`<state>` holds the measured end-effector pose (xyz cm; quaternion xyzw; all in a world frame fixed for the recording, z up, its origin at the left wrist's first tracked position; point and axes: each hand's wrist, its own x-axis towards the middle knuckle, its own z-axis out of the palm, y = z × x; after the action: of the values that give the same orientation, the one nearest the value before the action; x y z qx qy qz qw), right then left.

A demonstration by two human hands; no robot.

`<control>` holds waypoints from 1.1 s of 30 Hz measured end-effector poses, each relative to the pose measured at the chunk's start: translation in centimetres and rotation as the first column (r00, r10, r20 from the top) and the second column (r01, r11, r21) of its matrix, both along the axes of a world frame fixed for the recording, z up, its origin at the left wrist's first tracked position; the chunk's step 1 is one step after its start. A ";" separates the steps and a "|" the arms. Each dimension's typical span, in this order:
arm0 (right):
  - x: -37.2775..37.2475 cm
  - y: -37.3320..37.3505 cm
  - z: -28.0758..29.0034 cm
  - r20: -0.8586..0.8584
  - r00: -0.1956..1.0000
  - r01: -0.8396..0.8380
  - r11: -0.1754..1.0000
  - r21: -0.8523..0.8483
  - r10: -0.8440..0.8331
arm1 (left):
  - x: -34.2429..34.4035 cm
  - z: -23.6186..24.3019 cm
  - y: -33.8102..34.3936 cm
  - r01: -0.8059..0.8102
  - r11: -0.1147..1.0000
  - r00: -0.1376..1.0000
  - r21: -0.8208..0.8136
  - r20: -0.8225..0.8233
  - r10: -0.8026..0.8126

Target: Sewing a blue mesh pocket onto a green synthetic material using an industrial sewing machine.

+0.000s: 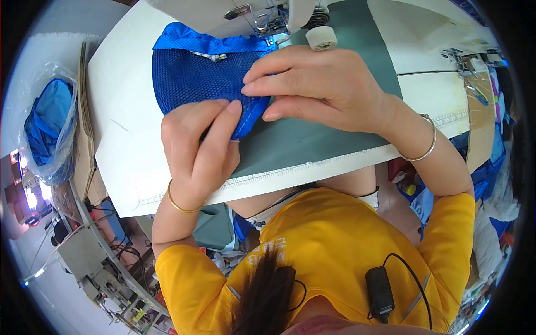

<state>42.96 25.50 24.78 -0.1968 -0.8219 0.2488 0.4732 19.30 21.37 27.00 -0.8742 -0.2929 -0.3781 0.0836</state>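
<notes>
A blue mesh fabric piece [192, 78] with a shiny blue edge lies on the white sewing table [120, 117], its far end under the white sewing machine head [234, 14]. My left hand [198, 148] pinches the near edge of the fabric between thumb and fingers. My right hand [312, 86] lies flat with its fingertips pressing the fabric's right edge, just in front of the machine's needle area. Both wrists wear thin bangles.
A grey-green mat [312, 139] covers the table's middle. A white knob [321, 38] sits beside the machine. A clear plastic bag with blue fabric [47, 125] stands at the left. More blue fabric and clutter [491, 167] lie at the right.
</notes>
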 end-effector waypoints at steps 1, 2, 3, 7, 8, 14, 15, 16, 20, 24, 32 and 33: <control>-0.1 0.0 0.0 -0.001 1.000 -0.001 1.000 -0.001 0.001 | -0.1 0.0 0.1 -0.001 1.000 1.000 -0.001 -0.001 0.001; -0.3 0.1 -0.1 -0.006 1.000 -0.008 1.000 0.000 0.008 | -0.1 0.0 0.3 0.001 0.998 1.000 0.070 -0.030 0.001; -0.4 0.1 0.0 -0.013 1.000 -0.013 1.000 0.004 0.013 | -0.1 0.1 0.4 0.007 0.990 0.998 0.142 -0.061 0.001; -1.2 0.1 -0.6 -0.054 0.999 -0.002 1.000 0.011 0.003 | -0.7 0.2 0.0 0.025 1.000 0.999 0.011 -0.020 -0.025; -1.4 -0.1 -0.8 -0.048 0.998 0.038 0.998 0.042 -0.036 | -0.7 0.1 -0.1 0.033 0.999 0.999 -0.022 -0.002 -0.033; -1.9 -0.6 -0.6 -0.019 0.985 0.173 0.971 0.163 -0.172 | 0.3 0.5 0.2 0.047 0.996 0.997 -0.080 0.071 -0.042; -2.0 -0.5 -0.8 -0.065 0.981 0.193 0.962 0.195 -0.184 | 0.3 0.6 0.2 0.038 0.996 0.996 -0.085 0.086 -0.031; -2.0 -0.5 -0.8 -0.067 0.981 0.194 0.961 0.196 -0.184 | 0.3 0.4 0.3 0.038 0.996 0.996 -0.084 0.084 -0.031; -2.0 -0.9 -0.6 0.004 0.978 0.200 0.946 0.256 -0.208 | 0.3 0.0 0.4 0.043 0.998 0.996 -0.050 0.086 -0.039; -1.8 -1.4 -0.9 0.009 0.978 0.202 0.951 0.232 -0.210 | 0.3 0.3 0.0 0.041 0.995 0.999 -0.088 0.039 -0.038; 3.4 0.5 -3.5 0.336 0.798 0.379 0.850 0.367 -0.501 | 0.2 1.0 0.0 0.055 0.996 0.997 -0.073 -0.043 -0.059; 3.6 0.9 -3.3 0.381 0.776 0.346 0.844 0.409 -0.503 | 0.1 0.9 0.0 0.061 0.995 0.997 -0.074 -0.041 -0.064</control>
<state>46.55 26.37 21.51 -0.3556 -0.8738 -0.0568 0.3269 19.45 21.35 27.91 -0.8934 -0.2770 -0.3506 0.0461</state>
